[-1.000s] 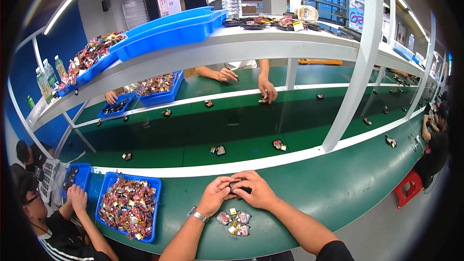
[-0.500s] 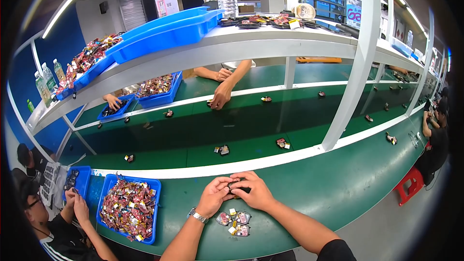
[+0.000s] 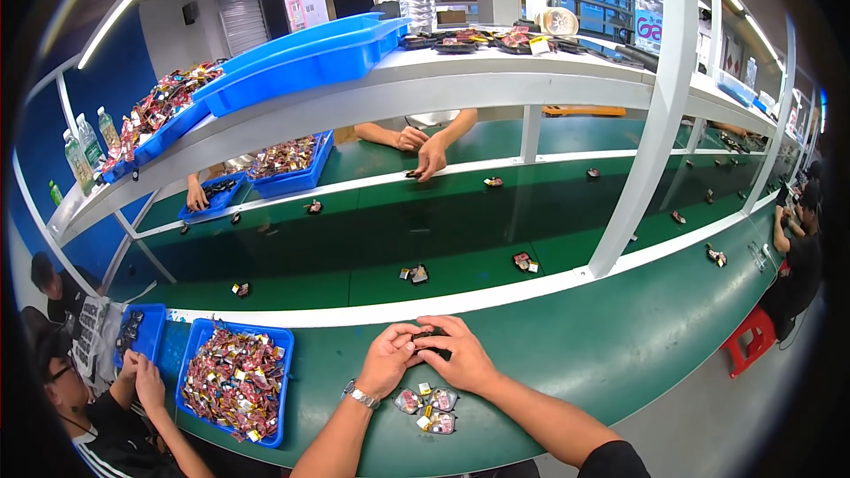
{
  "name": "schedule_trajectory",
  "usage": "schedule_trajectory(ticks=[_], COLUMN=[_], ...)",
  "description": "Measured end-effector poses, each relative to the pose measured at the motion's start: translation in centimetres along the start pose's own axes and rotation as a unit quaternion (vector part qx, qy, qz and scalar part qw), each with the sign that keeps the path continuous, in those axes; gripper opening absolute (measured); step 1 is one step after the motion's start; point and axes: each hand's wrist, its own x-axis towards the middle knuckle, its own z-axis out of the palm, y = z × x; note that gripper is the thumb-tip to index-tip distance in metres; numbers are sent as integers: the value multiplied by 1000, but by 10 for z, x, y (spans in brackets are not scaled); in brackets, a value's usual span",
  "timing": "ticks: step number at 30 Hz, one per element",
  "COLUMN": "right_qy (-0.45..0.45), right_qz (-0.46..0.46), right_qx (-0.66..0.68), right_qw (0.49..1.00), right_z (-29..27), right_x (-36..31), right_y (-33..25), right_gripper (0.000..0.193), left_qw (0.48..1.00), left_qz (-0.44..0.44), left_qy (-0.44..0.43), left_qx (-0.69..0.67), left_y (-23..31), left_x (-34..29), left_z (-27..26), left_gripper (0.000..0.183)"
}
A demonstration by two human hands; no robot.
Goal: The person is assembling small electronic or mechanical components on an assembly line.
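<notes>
Fingers (image 3: 452,327) of the left hand (image 3: 384,366) and right hand (image 3: 470,363) hold 1 small dark piece (image 3: 430,334), partly hidden, over the green bench (image 3: 567,345) just beyond 3 loose cases (image 3: 442,423), and careful work probably means steadying it with the left while the right works gently, clear of those cases.

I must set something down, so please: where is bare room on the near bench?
Widest: the bench right of the right hand, between the white rail and near edge, up to the parts at far right. Smaller: between the heaped tray and left hand. Crowded: the cluster below the hands, and the left end, where a second tray sits.
</notes>
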Motion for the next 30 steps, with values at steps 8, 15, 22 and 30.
schedule_trajectory(ticks=[8,15,22,30], right_qy=[1,3,-24,58], right_qz=[-11,6,18,-32], right_qx=[4,32,65,-46], right_qw=[1000,999,997,997], right_z=[-4,-3,4,0], right_x=[1,2,7,9], right_y=[8,8,9,0], right_gripper=[18,16,20,18], left_qw=[1000,999,999,998], left_qz=[-20,-30,12,-5], left_qy=[-2,6,52,56], left_qx=[-10,-28,4,-18], left_y=[0,2,2,2], left_x=[-1,-1,2,2], left_z=[-1,2,5,8], left_gripper=[25,24,25,28])
